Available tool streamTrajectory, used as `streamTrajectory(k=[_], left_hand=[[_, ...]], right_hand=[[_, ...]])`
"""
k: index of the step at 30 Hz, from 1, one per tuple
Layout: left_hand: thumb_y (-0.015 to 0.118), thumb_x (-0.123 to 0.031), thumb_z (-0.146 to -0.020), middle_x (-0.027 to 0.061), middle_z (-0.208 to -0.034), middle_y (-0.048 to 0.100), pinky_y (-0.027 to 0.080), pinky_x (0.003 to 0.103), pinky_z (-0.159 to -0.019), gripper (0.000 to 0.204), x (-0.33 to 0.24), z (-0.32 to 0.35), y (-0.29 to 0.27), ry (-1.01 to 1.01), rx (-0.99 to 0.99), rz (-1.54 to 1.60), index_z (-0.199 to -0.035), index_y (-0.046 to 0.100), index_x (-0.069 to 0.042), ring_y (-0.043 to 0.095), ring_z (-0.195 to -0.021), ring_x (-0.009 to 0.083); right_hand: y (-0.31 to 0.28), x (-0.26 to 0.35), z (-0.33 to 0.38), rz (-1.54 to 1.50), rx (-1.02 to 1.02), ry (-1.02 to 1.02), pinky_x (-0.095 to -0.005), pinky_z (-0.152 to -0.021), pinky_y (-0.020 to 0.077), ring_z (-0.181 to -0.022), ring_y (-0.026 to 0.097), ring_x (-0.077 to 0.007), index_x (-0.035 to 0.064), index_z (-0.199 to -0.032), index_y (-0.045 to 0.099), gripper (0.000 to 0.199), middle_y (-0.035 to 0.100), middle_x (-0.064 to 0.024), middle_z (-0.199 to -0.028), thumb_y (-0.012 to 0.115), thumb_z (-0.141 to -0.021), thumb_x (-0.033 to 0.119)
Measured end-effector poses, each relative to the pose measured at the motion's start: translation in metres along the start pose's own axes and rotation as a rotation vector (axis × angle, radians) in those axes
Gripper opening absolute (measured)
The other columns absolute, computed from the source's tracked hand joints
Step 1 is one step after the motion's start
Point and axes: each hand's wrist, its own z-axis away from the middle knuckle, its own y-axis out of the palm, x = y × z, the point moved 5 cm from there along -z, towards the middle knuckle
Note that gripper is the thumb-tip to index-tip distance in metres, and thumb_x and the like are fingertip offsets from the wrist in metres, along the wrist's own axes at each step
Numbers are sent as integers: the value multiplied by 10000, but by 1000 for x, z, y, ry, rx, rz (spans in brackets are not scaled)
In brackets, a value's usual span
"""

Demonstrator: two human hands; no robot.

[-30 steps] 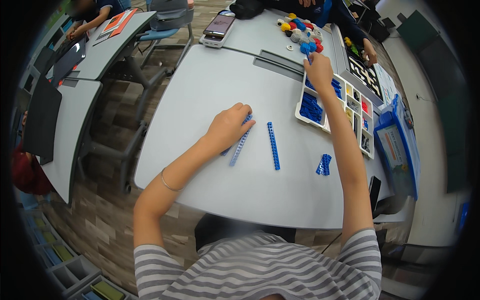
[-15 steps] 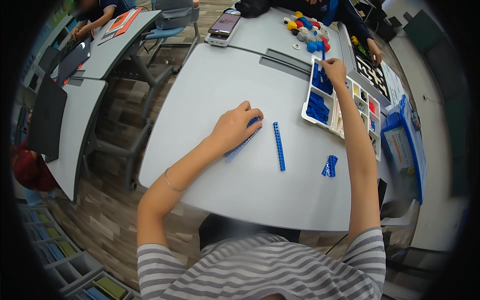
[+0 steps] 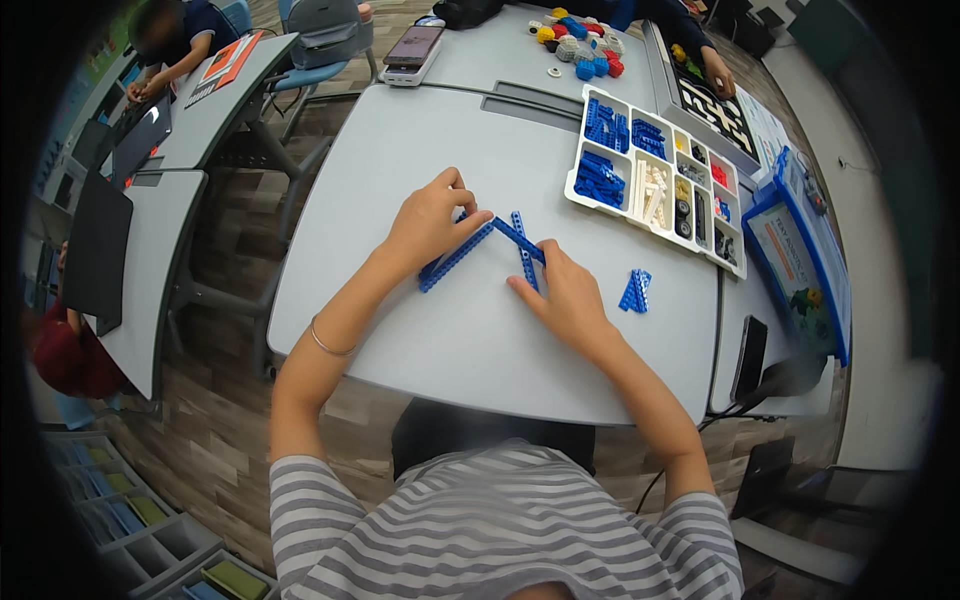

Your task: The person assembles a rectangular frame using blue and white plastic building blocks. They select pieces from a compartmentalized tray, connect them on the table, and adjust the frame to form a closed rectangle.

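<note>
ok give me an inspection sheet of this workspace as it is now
surface: grey table.
job's things: long blue beam under left hand; blue beam at right hand; a third between them.
clutter: sorting tray of parts, small blue pieces, phone, blue box.
grippers: both hands rest on beams.
cables: dark cable below table edge.
surroundings: other desks, another person seated.

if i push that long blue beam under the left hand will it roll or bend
The long blue beam looks flat-sided and lies flat on the grey table, so it would probably slide, not roll. It reads as rigid moulded plastic, likely stiff and light. The left hand pins one end, so a push may pivot it.
</note>
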Motion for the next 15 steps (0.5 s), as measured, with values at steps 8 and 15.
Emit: streamTrajectory(k=[8, 15], left_hand=[[835, -272, -833, 67, -842, 599, 495, 385, -695, 272, -14, 13, 12, 13, 187, -52, -749, 708, -46, 603, -755, 246], [816, -271, -876, 55, -829, 647, 521, 349, -671, 271, -31, 17, 31, 121, 178, -41, -762, 723, -44, 640, -719, 221]], right_hand=[[-35, -49, 6, 9, -56, 142, -504, -728, 514, -791, 671, -417, -9, -1013, 602, 243, 693, -215, -840, 659, -965, 222], [-53, -69, 14, 12, -142, 71, -478, -672, 488, -722, 640, -382, 3, -931, 621, 182, 669, -190, -790, 670, -940, 178]])
